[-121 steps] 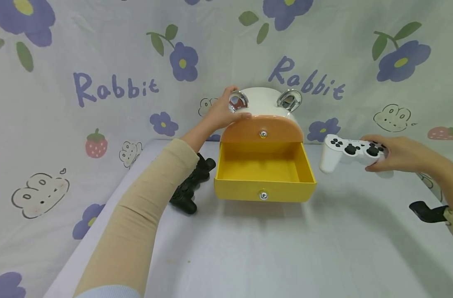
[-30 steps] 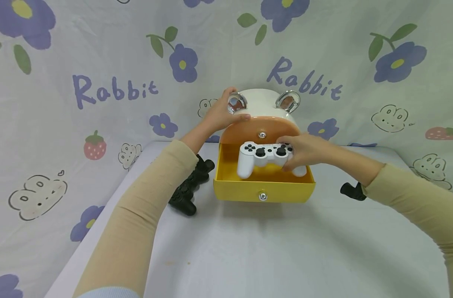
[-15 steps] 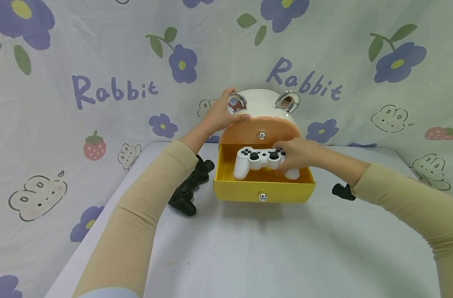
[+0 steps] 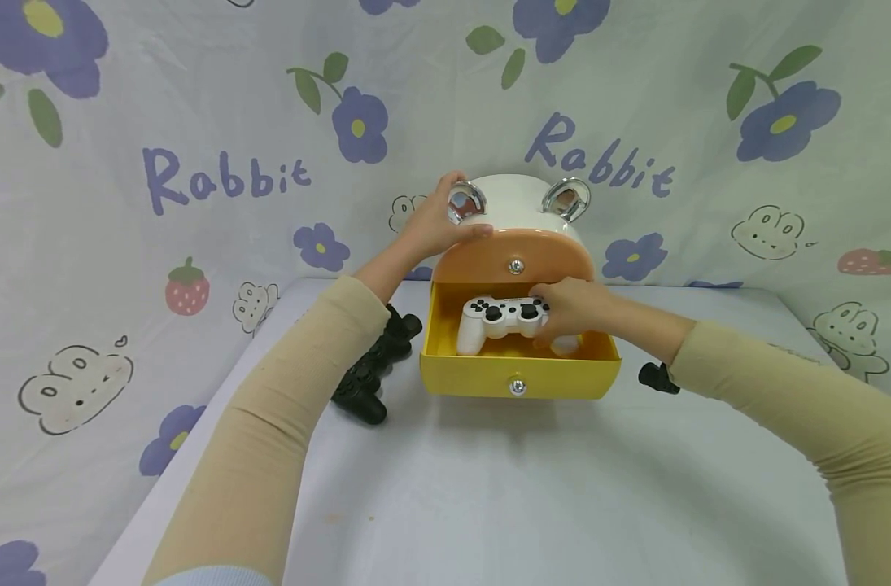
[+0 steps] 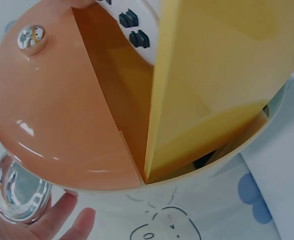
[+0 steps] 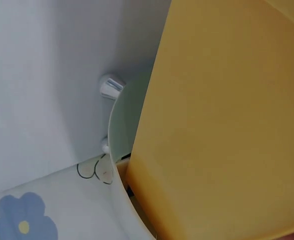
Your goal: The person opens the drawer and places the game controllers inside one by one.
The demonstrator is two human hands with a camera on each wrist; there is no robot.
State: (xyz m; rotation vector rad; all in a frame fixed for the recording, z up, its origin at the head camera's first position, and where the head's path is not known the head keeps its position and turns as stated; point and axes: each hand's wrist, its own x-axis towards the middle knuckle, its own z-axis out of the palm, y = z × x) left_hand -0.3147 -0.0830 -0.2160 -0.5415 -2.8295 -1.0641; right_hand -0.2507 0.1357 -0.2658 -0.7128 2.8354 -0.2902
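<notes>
A small drawer cabinet [image 4: 514, 199] with a white rounded top and two silver ears stands at the back. My left hand [image 4: 438, 224] grips it by the left ear, thumb near the orange upper front [image 4: 474, 259]. In the left wrist view, its fingers [image 5: 56, 215] reach behind the silver ear [image 5: 20, 187]. The yellow lower drawer [image 4: 467, 376] is pulled out. Inside its walls is a white game controller [image 4: 495, 317], its right end held by my right hand [image 4: 578, 309]. Whether the controller touches the drawer floor is hidden.
A black game controller [image 4: 364, 387] lies on the white table left of the drawer, partly behind my left forearm. A dark piece [image 4: 659, 378] sticks out at my right cuff. The patterned cloth [image 4: 233, 98] hangs behind the cabinet.
My right hand has carried the white game controller from the right side to the left, over the drawer, then lowered it inside. My left hand has stayed on the cabinet's ear.
</notes>
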